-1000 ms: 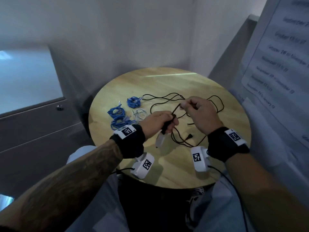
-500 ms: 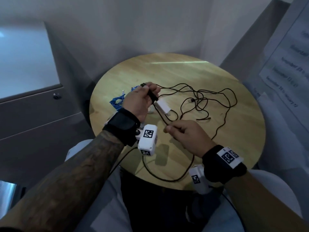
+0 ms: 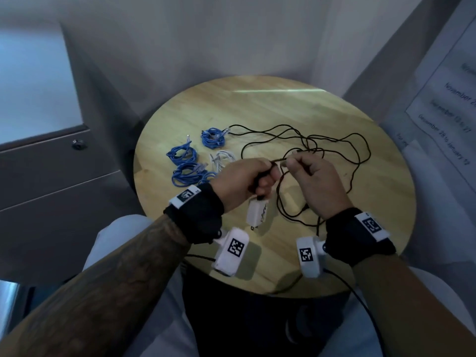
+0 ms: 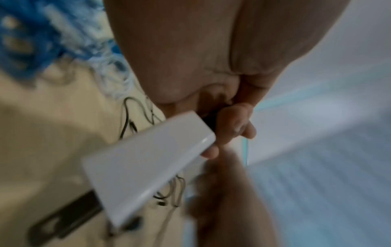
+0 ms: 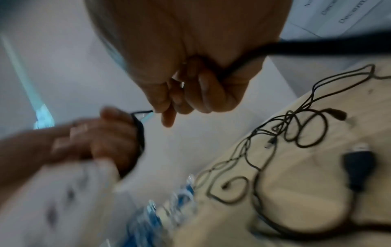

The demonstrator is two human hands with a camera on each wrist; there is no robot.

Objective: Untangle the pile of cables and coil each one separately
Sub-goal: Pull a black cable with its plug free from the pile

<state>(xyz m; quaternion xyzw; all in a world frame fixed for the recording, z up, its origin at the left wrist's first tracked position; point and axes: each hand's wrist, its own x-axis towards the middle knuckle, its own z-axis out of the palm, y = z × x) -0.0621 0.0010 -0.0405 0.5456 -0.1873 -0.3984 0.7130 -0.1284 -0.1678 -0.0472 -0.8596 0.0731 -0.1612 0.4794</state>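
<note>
A long thin black cable (image 3: 334,140) sprawls in loose loops over the right half of the round wooden table (image 3: 257,104). My left hand (image 3: 247,180) grips the cable's thick black end, and a white adapter block (image 3: 257,213) (image 4: 146,163) hangs below the fist. My right hand (image 3: 313,181) (image 5: 190,86) pinches the same cable just right of the left hand, a short taut length between them. Three blue coiled cables (image 3: 184,163) and a small white coiled cable (image 3: 222,158) lie on the table's left side.
A grey cabinet with a lock (image 3: 78,145) stands left of the table. Printed paper sheets (image 3: 443,104) hang on the wall at right. A black plug (image 5: 358,167) lies on the wood near the right hand. My lap is below the near table edge.
The left hand came back down from the table's left, and the right hand rose from the near edge. Both now meet over the table's middle, holding the cable close together.
</note>
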